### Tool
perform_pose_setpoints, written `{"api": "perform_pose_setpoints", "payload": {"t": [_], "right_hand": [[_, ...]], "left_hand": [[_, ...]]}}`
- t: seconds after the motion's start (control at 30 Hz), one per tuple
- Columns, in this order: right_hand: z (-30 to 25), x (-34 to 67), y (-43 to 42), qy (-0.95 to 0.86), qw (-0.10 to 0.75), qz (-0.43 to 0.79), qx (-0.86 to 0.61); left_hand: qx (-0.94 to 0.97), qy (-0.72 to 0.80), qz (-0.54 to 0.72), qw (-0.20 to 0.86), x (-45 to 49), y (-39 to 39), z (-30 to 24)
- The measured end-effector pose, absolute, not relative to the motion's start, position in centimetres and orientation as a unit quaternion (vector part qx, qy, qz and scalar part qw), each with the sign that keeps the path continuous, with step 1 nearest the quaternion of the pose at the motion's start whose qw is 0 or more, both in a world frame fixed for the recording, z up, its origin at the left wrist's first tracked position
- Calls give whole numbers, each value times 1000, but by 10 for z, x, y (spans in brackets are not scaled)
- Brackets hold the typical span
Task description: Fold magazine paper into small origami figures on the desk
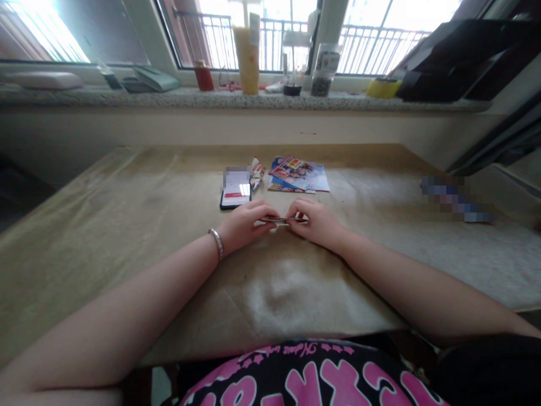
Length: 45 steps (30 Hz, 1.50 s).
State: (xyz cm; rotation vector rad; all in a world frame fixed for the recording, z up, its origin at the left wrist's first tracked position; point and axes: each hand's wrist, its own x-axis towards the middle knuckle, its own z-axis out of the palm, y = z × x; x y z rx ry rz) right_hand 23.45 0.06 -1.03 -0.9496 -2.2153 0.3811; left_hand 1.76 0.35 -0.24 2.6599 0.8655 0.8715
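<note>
Both hands hold a thin, flat, card-like piece point(282, 220) between them, just above the table. It is seen almost edge-on, so its face and print are hidden. My left hand point(249, 223), with a silver bracelet on the wrist, pinches the left end between thumb and fingers. On the other end, my right hand point(315, 223) is closed in the same kind of pinch. A phone point(235, 197) lies just beyond my left hand, its screen lit and partly blurred. Colourful printed papers point(300, 173) overlap in a loose pile beyond my right hand.
A crumpled red-and-white wrapper point(256, 170) lies between phone and papers. The table point(169, 186) has a shiny tan cover. A blurred long item point(456, 200) is at the right. Along the granite windowsill point(152, 100) stand a yellow tumbler point(248, 62), a red jar point(204, 78) and clear containers.
</note>
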Motion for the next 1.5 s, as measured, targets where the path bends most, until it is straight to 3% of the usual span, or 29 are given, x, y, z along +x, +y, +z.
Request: {"api": "perform_pose_setpoints", "payload": {"t": [0.2,0.4,0.6,0.87,1.07,1.37,1.5], "right_hand": [[-7,234,-2,-906,266,7,-330],[-7,234,-1,-937,200,1,-287],[-6,240,0,-948,182,30,-258],[-8,238,2,-937,198,-35,-285],[-7,240,2,-943,180,-7,-280],[-9,237,6,-947,155,-141,-242],[-9,235,7,-951,157,-142,-225]], "left_hand": [[928,259,258,72,16,8,-4],[958,219,171,64,14,6,-1],[961,211,174,41,13,6,-3],[947,258,183,-54,12,10,-1],[953,245,178,-31,13,9,-2],[949,249,176,-75,12,9,-2],[946,262,175,-79,12,9,-2]]}}
